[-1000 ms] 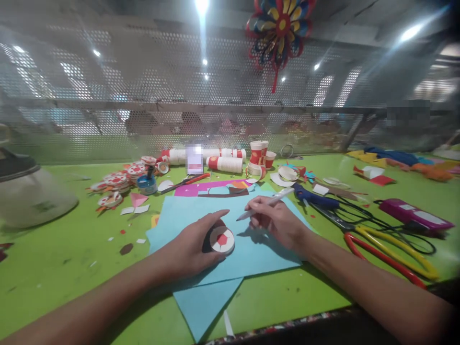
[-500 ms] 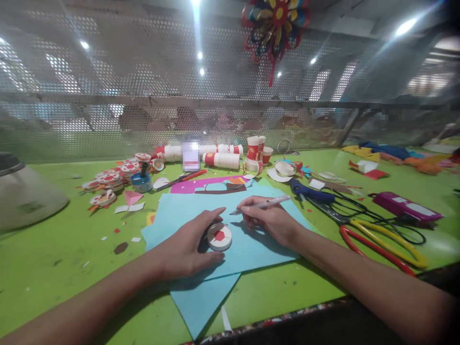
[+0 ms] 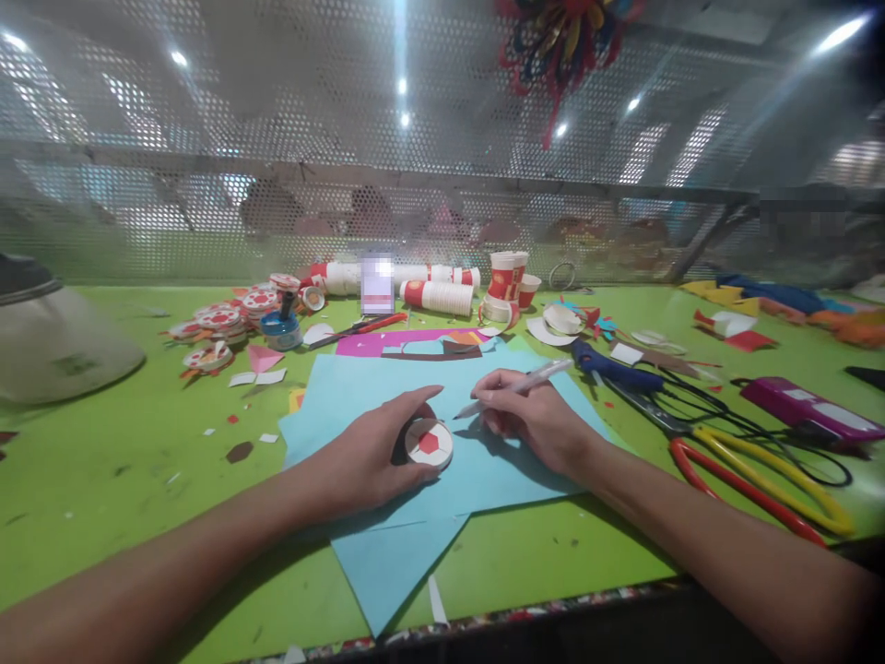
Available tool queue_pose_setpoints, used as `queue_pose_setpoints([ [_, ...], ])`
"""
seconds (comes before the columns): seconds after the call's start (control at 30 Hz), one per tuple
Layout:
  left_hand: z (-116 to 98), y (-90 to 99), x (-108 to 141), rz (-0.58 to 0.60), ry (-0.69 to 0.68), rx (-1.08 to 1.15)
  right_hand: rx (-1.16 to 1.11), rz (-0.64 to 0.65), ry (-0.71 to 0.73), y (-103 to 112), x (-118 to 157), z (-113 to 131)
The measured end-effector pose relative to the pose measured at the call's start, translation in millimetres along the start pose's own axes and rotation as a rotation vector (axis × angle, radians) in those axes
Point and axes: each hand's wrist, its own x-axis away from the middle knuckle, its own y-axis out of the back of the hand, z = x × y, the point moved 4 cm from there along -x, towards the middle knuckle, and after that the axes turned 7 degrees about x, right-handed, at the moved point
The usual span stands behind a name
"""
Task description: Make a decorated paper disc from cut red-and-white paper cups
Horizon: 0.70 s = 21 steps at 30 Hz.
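My left hand point(image 3: 373, 438) has closed its thumb and fingers around a small white paper disc point(image 3: 429, 444) with a low rim, perhaps a cup bottom. A red hexagon sits at its centre, with thin dark lines running outward. The fingers behind the disc are partly hidden. Just to the right, my right hand point(image 3: 529, 420) grips a pale pen point(image 3: 546, 373), its tip pointing left toward the disc but apart from it. Both hands are over light blue paper sheets point(image 3: 359, 378) on the green table point(image 3: 124, 553).
Large scissors point(image 3: 767, 475) with red and yellow handles lie right, beside a blue glue gun point(image 3: 615, 367) and a purple box point(image 3: 812, 406). Paper cups point(image 3: 439, 297) line the back. Left are a blue jar point(image 3: 280, 329) and several red-and-white paper turtles point(image 3: 219, 318).
My left thumb and fingers have closed in on the disc, which is now tilted more toward me. The pen stays in my right hand. The view has shifted slightly.
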Motion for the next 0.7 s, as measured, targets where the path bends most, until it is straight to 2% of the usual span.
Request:
queue_pose_setpoints([
  [0.33,-5.4,2.0,0.1,0.034,0.025,0.062,-0.064,0.049,0.002,-1.0,1.9,-1.3],
  [0.7,1.1,-2.7,0.4,-0.019,0.033,-0.026,-0.109,0.090,-0.060,-8.5,1.7,-1.7],
])
